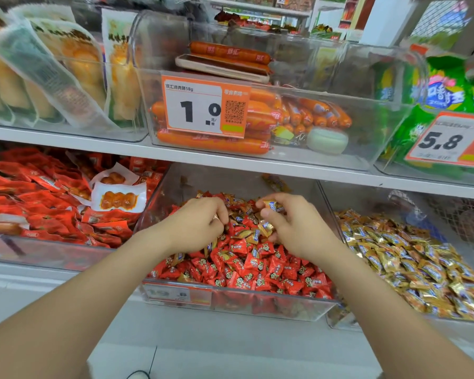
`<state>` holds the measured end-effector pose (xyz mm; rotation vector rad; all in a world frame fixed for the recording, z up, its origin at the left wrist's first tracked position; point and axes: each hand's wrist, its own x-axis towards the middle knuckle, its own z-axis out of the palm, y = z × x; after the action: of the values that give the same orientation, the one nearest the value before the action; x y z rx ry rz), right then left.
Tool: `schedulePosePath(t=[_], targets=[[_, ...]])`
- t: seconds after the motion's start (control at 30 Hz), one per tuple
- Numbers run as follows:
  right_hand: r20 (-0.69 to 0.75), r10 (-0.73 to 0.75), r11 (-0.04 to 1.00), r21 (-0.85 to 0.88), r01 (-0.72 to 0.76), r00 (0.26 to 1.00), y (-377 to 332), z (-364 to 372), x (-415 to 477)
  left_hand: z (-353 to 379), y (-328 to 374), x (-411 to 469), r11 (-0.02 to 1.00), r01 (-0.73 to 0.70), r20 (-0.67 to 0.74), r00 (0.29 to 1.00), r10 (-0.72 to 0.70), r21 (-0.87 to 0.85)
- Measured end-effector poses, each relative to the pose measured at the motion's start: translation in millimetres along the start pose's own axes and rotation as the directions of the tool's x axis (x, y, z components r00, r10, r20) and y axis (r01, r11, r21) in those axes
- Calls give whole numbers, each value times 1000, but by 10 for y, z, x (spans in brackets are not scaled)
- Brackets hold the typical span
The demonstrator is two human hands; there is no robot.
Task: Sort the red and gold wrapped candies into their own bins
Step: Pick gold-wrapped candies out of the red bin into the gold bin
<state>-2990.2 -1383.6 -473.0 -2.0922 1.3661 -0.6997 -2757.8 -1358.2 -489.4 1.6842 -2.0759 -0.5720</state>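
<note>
Right hand (293,228) round a gold candy (272,205), left hand (200,222), grip unclear, over a clear shop-shelf bin (173,187).

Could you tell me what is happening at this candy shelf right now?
A person is picking through the middle bin, where stray gold candies lie mixed among the red candies. The right hand pinches a gold candy just above the pile. The left hand has its fingers curled down into the pile; whether it holds anything is hidden. The right bin is filled with gold pieces, so the sorting is not yet finished.
</note>
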Motion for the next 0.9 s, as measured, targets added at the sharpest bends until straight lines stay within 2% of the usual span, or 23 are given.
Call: schedulePosePath(t=[0.07,0.17,0.23,0.3,0.37,0.43,0.53,0.7,0.8,0.9], targets=[[27,102,958,267,-106,994,11,10,20,-51,9,-20,997,10,-14,1000,-11,-73],[179,180,806,537,-249,967,9,32,41,-85,10,-41,995,6,-46,999,-11,-104],[273,253,682,630,-372,928,-27,49,60,-84,-4,-45,995,16,-99,995,-25,-98],[315,323,631,631,-451,892,-84,53,66,-94,0,-57,995,19,-132,991,-31,-96],[320,358,647,593,-480,877,-158,49,63,-137,13,-102,997,-18,-86,996,11,-80],[301,358,717,518,-467,884,-195,61,57,-206,11,-164,998,-66,20,998,66,-1],[299,197,865,396,-309,934,-216,128,50,-338,6,-279,995,-80,168,983,69,61],[378,-36,956,284,-79,925,-323,295,37,-498,28,-471,995,-47,360,933,13,85],[340,-110,994,39,103,934,-367,467,72,-472,-36,-456,991,-38,425,905,-19,127],[340,-139,934,-266,236,930,-416,641,64,-410,-156,-411,986,-10,490,869,-74,167]])
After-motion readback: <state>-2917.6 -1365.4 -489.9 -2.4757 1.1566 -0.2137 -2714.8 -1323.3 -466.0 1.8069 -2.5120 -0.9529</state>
